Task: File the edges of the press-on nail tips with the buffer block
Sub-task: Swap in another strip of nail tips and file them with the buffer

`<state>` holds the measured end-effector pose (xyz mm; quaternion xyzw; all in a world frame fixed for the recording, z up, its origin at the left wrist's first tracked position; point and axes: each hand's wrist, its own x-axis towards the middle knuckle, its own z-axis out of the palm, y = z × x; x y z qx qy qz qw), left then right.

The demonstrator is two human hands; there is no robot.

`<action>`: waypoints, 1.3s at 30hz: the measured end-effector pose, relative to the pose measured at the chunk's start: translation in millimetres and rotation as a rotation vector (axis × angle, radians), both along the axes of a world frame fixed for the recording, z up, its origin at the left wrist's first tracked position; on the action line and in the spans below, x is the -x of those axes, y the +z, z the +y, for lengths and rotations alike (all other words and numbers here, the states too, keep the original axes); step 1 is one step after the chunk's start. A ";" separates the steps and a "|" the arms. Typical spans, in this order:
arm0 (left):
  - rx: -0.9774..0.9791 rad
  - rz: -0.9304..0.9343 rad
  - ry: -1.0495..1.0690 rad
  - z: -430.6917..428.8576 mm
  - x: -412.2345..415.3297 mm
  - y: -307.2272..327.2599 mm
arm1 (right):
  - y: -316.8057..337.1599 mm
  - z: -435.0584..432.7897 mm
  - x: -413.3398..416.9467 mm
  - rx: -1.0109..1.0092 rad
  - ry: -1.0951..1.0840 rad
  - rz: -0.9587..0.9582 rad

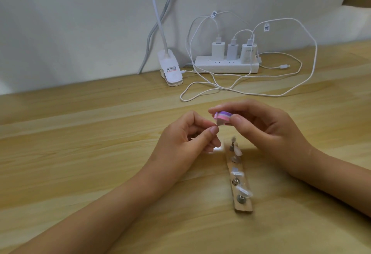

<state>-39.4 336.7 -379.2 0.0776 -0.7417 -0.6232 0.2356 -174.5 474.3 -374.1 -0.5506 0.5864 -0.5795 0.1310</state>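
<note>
My right hand [267, 131] pinches a small pink and purple buffer block [82, 117] between thumb and fingers, held above the table. My left hand [184, 139] pinches a tiny nail tip [276, 127] between thumb and forefinger; the tip is mostly hidden and touches the block's lower edge. Below both hands a wooden strip [240, 179] lies on the table with metal studs and several clear nail tips [244, 190] mounted along it.
At the back by the wall sit a white power strip [226, 65] with three chargers, looping white cables [251, 91] and a white clip lamp base [170, 70]. The wooden table [80, 133] stretches left and right of my arms.
</note>
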 end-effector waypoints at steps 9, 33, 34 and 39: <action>0.025 0.001 0.013 -0.4 0.0 -1.3 | -3.8 -3.6 3.0 -0.062 -0.023 -0.059; 0.018 -0.002 -0.015 1.1 -0.5 -0.2 | -4.3 -3.7 2.6 -0.038 -0.022 -0.031; 0.017 0.001 -0.014 0.7 -0.3 -0.3 | -3.8 -3.5 2.8 -0.038 -0.017 -0.036; 0.019 0.029 -0.002 0.0 0.3 -1.2 | -3.4 -2.9 3.3 -0.037 -0.017 -0.070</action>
